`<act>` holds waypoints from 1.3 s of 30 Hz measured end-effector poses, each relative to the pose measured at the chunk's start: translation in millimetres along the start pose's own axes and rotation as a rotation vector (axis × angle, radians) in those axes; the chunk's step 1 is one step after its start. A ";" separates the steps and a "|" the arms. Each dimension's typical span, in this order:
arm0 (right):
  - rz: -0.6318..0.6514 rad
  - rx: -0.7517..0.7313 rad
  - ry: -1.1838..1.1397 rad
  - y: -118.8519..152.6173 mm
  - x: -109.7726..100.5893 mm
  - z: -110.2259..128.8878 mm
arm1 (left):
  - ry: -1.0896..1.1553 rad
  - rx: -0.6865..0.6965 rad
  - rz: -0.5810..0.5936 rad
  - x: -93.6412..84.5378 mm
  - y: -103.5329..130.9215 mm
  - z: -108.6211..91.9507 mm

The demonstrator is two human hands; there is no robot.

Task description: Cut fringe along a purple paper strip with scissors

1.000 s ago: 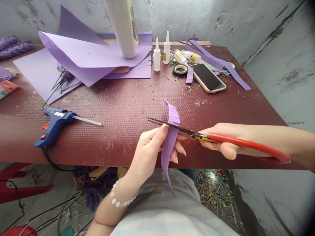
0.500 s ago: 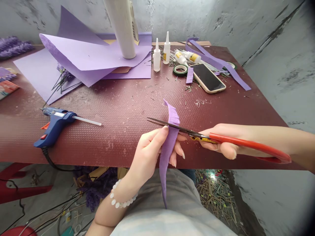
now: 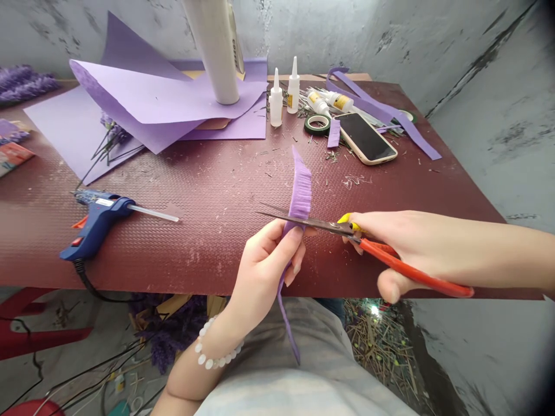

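Note:
A purple paper strip (image 3: 300, 190) is pinched between the thumb and fingers of my left hand (image 3: 269, 260). Its upper part stands above the thumb with a row of fine slits along the right edge; the lower end hangs down in front of my shirt. My right hand (image 3: 390, 242) is closed on red-handled scissors (image 3: 329, 225), with something yellow at the fingers near the pivot. The scissor blades lie across the strip just above my left thumb, tips pointing left and slightly parted.
On the dark red table (image 3: 208, 225) lie a blue glue gun (image 3: 97, 222), large purple sheets (image 3: 151, 104) under a white cup (image 3: 214, 52), glue bottles (image 3: 276, 104), green tape (image 3: 317, 124), a phone (image 3: 368, 137) and cut purple strips (image 3: 403, 121). Wire bits are scattered at the back.
More of the strip now stands above my left thumb, showing a longer row of slits. The scissors have turned slightly and their handles have swung lower and left; my left fingers have closed in.

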State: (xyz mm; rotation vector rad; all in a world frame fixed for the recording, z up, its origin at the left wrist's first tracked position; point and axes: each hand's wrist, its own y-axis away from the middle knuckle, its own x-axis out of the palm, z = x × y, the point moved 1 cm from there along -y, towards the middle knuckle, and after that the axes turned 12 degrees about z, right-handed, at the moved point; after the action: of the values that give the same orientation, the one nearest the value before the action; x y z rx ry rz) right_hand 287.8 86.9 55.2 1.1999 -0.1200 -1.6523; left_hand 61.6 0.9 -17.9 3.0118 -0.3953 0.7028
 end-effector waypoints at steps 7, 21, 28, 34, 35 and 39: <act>-0.113 0.104 0.199 -3.3 8.0 -10.6 | -0.067 0.084 -0.108 0.0 -2.8 5.4; -0.149 -0.005 0.137 -7.2 9.1 -14.3 | -0.196 0.055 -0.132 2.5 -2.4 1.2; -0.120 0.015 0.127 -5.3 8.7 -10.1 | -0.208 0.044 -0.143 3.6 -2.9 1.5; -0.088 0.050 0.079 -4.3 8.5 -4.9 | -0.213 0.040 -0.139 4.2 -1.8 0.6; -0.081 0.057 0.074 -4.5 8.0 -3.2 | -0.220 0.036 -0.138 4.3 -1.6 0.5; 0.002 0.095 0.000 -5.4 5.7 4.7 | -0.244 0.019 -0.148 4.3 -1.3 -0.2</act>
State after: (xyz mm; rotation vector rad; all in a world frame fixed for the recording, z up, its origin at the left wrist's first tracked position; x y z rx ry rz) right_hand 281.0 82.9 50.7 1.2707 -0.2015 -1.6600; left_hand 65.6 1.1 -15.8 3.1113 -0.1681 0.3324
